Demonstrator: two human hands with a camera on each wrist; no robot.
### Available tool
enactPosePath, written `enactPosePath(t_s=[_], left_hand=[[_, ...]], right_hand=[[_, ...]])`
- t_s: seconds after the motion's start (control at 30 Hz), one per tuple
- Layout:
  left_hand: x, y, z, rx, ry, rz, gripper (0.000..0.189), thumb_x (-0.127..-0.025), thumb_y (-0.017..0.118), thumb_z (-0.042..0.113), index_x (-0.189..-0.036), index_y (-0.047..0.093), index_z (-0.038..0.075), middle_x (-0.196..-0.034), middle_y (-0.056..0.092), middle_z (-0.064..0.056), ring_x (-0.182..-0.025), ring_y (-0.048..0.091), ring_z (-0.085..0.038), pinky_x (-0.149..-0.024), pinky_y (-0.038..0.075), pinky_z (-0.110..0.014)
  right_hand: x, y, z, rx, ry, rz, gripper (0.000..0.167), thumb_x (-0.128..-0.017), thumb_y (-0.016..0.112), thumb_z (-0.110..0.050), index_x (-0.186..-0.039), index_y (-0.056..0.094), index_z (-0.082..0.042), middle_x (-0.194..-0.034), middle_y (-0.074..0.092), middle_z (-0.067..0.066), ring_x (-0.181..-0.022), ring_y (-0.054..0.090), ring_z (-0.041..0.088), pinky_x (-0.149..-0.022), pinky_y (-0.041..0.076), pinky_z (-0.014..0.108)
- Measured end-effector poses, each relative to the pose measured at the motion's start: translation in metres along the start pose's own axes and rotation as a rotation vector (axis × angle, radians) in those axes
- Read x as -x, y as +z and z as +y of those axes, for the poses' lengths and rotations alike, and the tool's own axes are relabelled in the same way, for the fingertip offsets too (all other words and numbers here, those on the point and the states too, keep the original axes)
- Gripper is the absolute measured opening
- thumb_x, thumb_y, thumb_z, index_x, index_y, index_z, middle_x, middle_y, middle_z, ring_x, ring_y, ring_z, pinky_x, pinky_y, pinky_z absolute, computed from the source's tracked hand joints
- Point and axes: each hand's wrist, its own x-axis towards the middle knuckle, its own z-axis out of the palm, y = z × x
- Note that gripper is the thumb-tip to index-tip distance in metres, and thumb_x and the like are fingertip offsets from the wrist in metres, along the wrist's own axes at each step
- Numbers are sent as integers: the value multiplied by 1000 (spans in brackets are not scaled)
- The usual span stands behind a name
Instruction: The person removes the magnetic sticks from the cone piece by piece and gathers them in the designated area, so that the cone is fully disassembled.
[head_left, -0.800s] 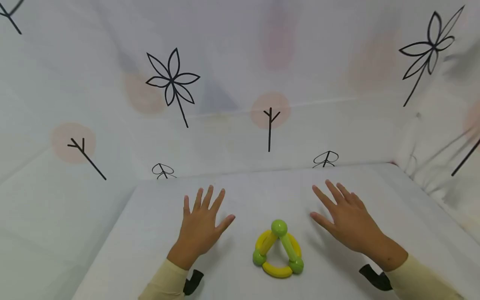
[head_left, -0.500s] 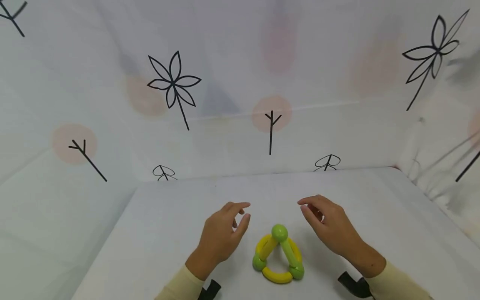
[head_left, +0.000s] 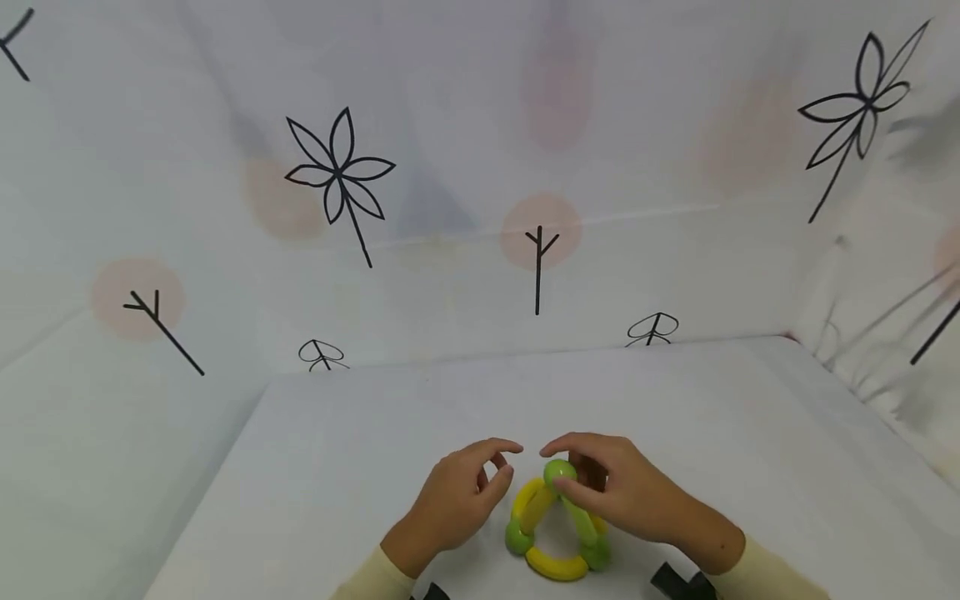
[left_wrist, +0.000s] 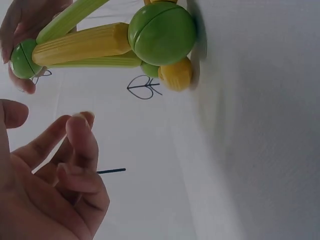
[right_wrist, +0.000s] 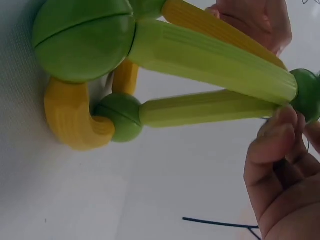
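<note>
A pyramid of magnetic building pieces (head_left: 557,568) stands on the white table, with green balls at its corners, straight light-green and yellow rods rising to the top, and curved yellow rods round the base. My right hand (head_left: 637,492) is at its peak, thumb and curled fingers round the top green ball (head_left: 559,472). In the right wrist view, fingertips (right_wrist: 286,116) meet the rod ends just under that ball. To the left of the pyramid, my left hand (head_left: 461,496) hovers with loosely bent fingers, holding nothing; the left wrist view shows a gap between its fingers and the rods.
The white tabletop (head_left: 375,433) spreads round the pyramid to a back edge. A pale cloth wall (head_left: 450,292) with black plant drawings and pink circles rises behind and at both sides. A black strap (head_left: 678,581) shows under the right sleeve.
Both hands, spread flat and wide apart at first, have come inward and down with fingers bending. The right hand has reached the pyramid's top ball. The pyramid stays in place.
</note>
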Motion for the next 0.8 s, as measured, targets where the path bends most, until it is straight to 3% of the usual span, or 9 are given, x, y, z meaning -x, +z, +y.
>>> enactPosePath(t_s=[0.2, 0.33, 0.47, 0.6, 0.8], left_hand=[[1, 6, -1, 64, 34, -196, 35, -103, 50, 39, -135, 59, 28, -101, 69, 10, -56, 50, 5, -52, 46, -18], [3, 8, -2, 65, 64, -259, 44, -101, 53, 48, -141, 54, 28, -105, 71, 10, -58, 51, 8, -55, 46, -16], [3, 9, -5, 64, 79, -235, 49, -97, 61, 48, -140, 55, 25, -107, 71, 6, -57, 51, 8, -55, 47, -16], [0, 10, -8, 86, 69, -209, 47, -95, 66, 46, -135, 58, 22, -106, 70, 5, -56, 49, 8, -53, 47, -16], [-1, 9, -8, 148, 62, -135, 43, -96, 64, 46, -132, 61, 24, -105, 70, 5, -57, 50, 6, -53, 49, -17]], right_hand=[[5, 2, 2, -44, -49, -31, 26, -96, 69, -27, -120, 64, -21, -89, 63, -10, -66, 53, -2, -56, 50, 21], [3, 5, 1, -78, -69, -46, 26, -97, 67, -25, -121, 64, -18, -100, 67, -7, -72, 57, 0, -60, 53, 23], [-5, 7, 0, -38, -84, -73, 29, -97, 67, -28, -124, 63, -19, -103, 66, -10, -75, 57, -1, -64, 53, 22], [-12, 8, 0, 7, -48, -91, 32, -96, 66, -34, -126, 62, -22, -105, 65, -13, -79, 57, 0, -67, 53, 22], [-14, 16, 2, -47, -27, -80, 34, -97, 65, -34, -128, 61, -23, -107, 64, -10, -81, 59, 2, -69, 55, 23]])
